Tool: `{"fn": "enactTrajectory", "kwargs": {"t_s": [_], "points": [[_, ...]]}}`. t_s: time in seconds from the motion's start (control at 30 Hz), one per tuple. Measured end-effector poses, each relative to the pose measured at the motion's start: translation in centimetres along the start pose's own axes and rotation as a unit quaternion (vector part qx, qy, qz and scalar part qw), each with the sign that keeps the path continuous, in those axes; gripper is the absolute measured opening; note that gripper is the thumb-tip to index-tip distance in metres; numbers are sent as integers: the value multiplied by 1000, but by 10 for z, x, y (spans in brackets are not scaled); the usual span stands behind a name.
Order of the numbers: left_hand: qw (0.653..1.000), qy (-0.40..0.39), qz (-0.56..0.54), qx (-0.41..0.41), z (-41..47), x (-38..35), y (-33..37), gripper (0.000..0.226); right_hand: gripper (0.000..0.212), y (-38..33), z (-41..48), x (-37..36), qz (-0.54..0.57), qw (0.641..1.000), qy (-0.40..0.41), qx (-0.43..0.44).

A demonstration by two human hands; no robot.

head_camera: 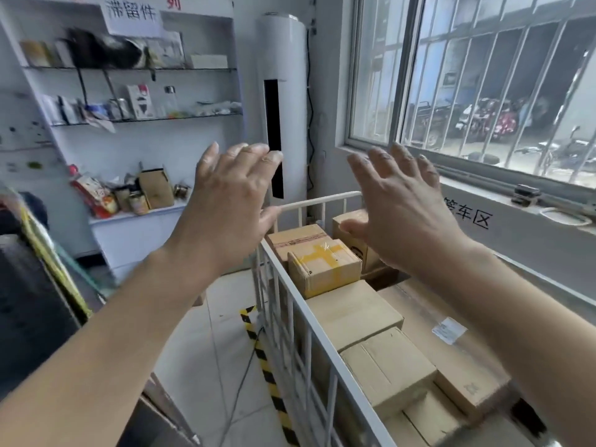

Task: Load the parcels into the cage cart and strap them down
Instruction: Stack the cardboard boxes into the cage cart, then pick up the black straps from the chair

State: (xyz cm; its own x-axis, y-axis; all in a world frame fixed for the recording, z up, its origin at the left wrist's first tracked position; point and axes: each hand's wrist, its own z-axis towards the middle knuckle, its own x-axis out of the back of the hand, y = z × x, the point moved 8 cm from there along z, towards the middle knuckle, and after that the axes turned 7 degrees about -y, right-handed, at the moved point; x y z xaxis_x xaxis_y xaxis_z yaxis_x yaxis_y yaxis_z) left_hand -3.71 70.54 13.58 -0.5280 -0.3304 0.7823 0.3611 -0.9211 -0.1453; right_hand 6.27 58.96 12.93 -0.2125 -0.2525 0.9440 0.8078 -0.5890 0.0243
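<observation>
With left hand (pixel 232 201) and right hand (pixel 403 214) spread and empty, press yellow-taped brown cardboard box (pixel 324 266) flush at far end of white metal cage cart (pixel 322 201) before strapping.

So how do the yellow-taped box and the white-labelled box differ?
The small brown cardboard box crossed with yellow tape is compact and perched high; the long brown cardboard box with a white label is far bigger and lies lower. Both are closed and sit in the white metal cage cart.
</observation>
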Motion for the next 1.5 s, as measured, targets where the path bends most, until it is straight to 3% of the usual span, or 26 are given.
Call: {"fn": "enactTrajectory", "kwargs": {"t_s": [0.43, 0.8, 1.1, 1.5], "points": [[992, -17, 92, 81, -128, 57, -41, 68, 82, -130, -55, 12, 44, 989, -6, 145], [955, -31, 202, 214, -231, 118, 8, 64, 81, -173, -132, 19, 83, 943, -7, 323], [880, -52, 315, 352, -353, 208, 36, 66, 79, -255, -223, 43, 143, 856, -6, 497], [723, -98, 396, 557, -556, 328, 34, 62, 75, -429, -367, 66, 156, 722, 0, 674]]}}
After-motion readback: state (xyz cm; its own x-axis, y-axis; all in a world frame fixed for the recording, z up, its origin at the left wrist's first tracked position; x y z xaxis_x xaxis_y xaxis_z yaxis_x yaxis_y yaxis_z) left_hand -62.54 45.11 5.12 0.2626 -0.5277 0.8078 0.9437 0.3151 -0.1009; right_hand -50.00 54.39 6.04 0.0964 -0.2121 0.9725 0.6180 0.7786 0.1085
